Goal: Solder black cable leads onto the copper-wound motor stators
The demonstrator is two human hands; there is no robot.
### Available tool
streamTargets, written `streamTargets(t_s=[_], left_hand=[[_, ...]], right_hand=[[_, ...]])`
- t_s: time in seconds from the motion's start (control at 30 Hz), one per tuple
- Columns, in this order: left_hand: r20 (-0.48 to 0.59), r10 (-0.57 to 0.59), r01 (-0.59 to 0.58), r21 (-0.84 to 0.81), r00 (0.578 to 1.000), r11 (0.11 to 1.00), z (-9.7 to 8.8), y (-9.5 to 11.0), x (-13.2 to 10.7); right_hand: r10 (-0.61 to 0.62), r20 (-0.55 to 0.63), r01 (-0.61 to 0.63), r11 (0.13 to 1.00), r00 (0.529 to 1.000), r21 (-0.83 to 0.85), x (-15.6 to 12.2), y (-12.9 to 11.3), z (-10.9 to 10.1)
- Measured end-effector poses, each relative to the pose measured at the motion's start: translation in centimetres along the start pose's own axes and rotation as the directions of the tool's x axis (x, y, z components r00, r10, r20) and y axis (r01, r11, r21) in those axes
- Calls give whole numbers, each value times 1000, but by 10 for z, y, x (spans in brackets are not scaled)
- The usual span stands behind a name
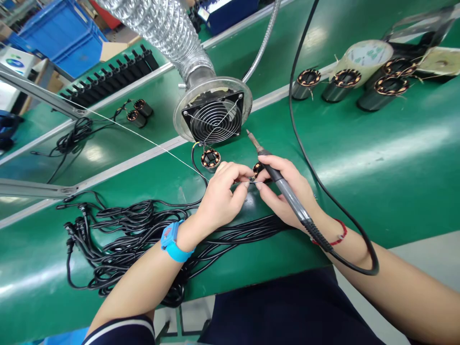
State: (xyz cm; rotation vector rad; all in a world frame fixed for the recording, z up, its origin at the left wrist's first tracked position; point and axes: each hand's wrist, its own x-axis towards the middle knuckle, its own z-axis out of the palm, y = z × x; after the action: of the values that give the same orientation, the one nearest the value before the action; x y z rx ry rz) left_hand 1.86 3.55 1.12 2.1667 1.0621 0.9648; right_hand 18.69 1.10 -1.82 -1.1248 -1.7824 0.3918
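My left hand [224,191] is closed in a pinch on a thin wire [247,182] at the middle of the green bench. My right hand [287,189] pinches the same wire from the other side and also carries a black soldering iron [283,187], whose tip points up and away. A small copper-wound stator [257,168] sits just behind my right fingers, partly hidden. Another stator [210,158] rests on the bench in front of the fume-extractor fan [214,120]. A thin solder wire [143,138] runs in from the left towards my hands.
A heap of black cables [125,239] lies under my left forearm. Several stators [390,86] and a tape roll [366,55] stand at the far right. The iron's black cord [302,143] loops across the bench. Two more stators [138,112] and blue crates [68,33] are at the back left.
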Motion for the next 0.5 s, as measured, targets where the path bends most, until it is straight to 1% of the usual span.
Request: streamTargets(t_s=[0.1,0.2,0.3,0.37,0.43,0.5], left_hand=[[8,33,-33,51,999,998,-1,-1,1],[40,109,-114,131,993,985,0,-3,1],[74,226,-238,270,971,933,1,-6,0],[80,280,-290,346,957,892,3,-8,-2],[60,287,-289,358,956,888,4,-9,-3],[21,246,-241,304,969,922,5,-9,-3]], right_hand=[[11,-14,-10,1000,1000,30,0,0,0],[51,-23,-49,994,998,97,0,0,0],[107,-40,-97,975,993,200,0,0,1],[149,-49,-132,958,988,253,0,1,1],[171,-48,-152,951,984,269,0,1,1],[153,-33,-140,961,988,240,0,3,1]])
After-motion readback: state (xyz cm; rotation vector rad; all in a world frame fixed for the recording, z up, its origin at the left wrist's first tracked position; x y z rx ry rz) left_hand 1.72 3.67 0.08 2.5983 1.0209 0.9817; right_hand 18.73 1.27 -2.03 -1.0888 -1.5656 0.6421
